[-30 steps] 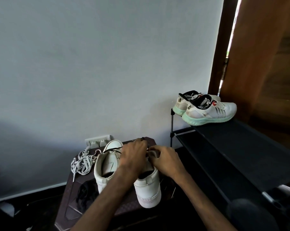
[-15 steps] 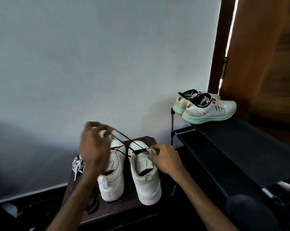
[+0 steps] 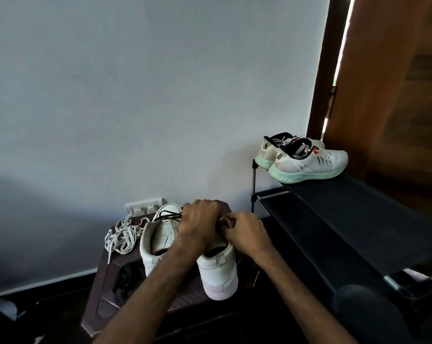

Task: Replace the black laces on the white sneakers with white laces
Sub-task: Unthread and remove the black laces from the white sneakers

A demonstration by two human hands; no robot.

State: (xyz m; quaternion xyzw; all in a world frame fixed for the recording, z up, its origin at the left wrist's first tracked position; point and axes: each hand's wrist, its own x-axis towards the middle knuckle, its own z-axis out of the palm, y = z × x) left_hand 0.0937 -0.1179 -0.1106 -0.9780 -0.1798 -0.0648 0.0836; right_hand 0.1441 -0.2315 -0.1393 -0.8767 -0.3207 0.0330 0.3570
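Note:
Two white sneakers stand heel-toward-me on a dark brown stool (image 3: 103, 291). The left sneaker (image 3: 158, 240) still shows black lace (image 3: 169, 216) across its top. My left hand (image 3: 200, 223) and my right hand (image 3: 247, 232) meet over the top of the right sneaker (image 3: 218, 271), fingers closed there; what they pinch is hidden under the hands. A tangle of white laces (image 3: 122, 235) lies on the stool's back left. A dark heap, perhaps a removed black lace (image 3: 124, 278), lies by the left sneaker's heel.
A black shoe rack (image 3: 334, 219) stands to the right with a pair of white running shoes with green soles (image 3: 306, 160) on its top shelf. A wall socket (image 3: 143, 207) sits behind the stool. A wooden door (image 3: 383, 95) is at far right.
Half a second ago my left hand was raised to the left, pulling black lace out of the right sneaker. It has come back down onto that sneaker beside my right hand.

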